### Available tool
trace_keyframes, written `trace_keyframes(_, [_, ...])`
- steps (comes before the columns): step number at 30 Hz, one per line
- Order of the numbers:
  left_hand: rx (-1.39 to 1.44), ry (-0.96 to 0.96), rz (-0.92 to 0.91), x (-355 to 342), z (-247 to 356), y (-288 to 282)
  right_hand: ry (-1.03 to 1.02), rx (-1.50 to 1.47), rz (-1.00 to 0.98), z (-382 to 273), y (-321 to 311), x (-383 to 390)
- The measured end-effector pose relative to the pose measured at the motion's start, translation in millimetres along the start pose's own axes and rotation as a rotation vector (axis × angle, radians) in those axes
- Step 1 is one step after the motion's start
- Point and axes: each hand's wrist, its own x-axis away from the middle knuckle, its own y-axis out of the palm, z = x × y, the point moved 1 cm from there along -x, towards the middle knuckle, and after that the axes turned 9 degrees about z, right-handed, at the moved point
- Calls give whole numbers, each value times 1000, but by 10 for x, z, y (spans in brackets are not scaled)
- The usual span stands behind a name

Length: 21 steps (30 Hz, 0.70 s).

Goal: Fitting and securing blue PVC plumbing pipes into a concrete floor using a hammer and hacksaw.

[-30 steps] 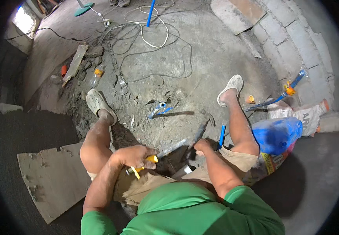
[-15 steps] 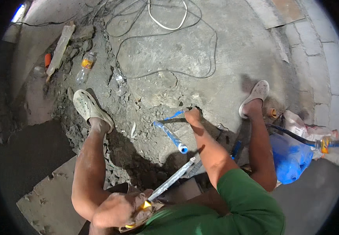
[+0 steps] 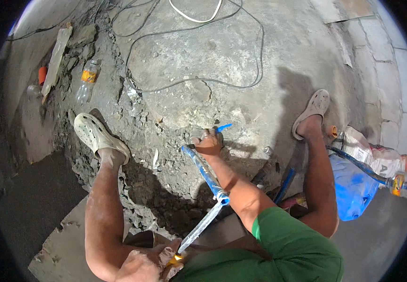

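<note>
The left hand [image 3: 142,265] has its fingers closed round the yellow handle [image 3: 175,260] of a whitish bar [image 3: 199,228], which slants away from them to a blue pipe's [image 3: 202,171] open end. The right hand [image 3: 208,142] reaches down to rubble [image 3: 173,176]; whether its fingers grip anything, I cannot tell. Just beyond them shows a blue strip [image 3: 223,127]; farther off, a dark cable [image 3: 184,82] and, leftward, a clear bottle [image 3: 87,83].

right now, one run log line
left hand: gripping yellow-handled tool | right hand: at rubble near blue pipe, grip unclear
</note>
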Motion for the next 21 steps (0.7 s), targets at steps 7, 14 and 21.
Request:
trace_keyframes(7, [-48, 63, 55, 314, 20, 134, -282, -215, -423, 157, 108, -77])
trace_keyframes(14, [-40, 30, 130, -262, 281, -92, -51, -79, -493, 553, 268, 590])
trace_keyframes(21, [-27, -79, 160, -21, 371, -115, -406, -442, -799, -146, -556, 785])
